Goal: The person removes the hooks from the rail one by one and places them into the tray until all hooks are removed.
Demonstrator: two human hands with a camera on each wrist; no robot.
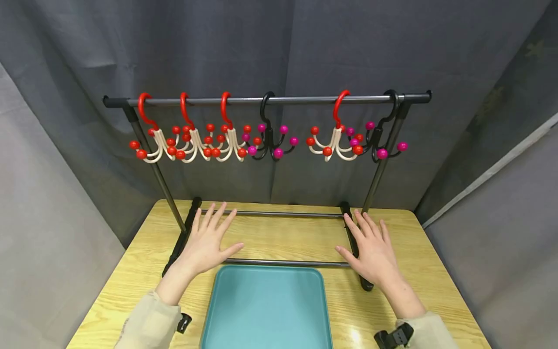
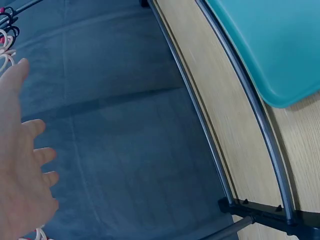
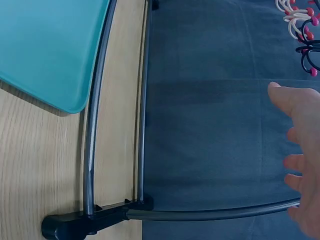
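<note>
My left hand (image 1: 206, 245) hovers with its fingers spread near the rack's left foot, holding nothing. On the other side my right hand (image 1: 372, 252) is likewise spread and bare, near the right foot. Above both hands, several white hooks with red tops and red ball tips (image 1: 335, 140) hang from the metal rack bar (image 1: 296, 100). Two black hooks with pink ball tips (image 1: 269, 135) hang there too, one mid-bar and one at the right end. Each wrist view shows the hand, the left (image 2: 22, 165) and the right (image 3: 307, 155), apart from any object.
A teal tray (image 1: 268, 310) lies on the wooden table (image 1: 279, 237) in front of the rack. Two low crossbars (image 1: 283, 263) join the rack's black feet (image 1: 183, 237). Grey curtains (image 1: 244, 48) stand behind and at both sides.
</note>
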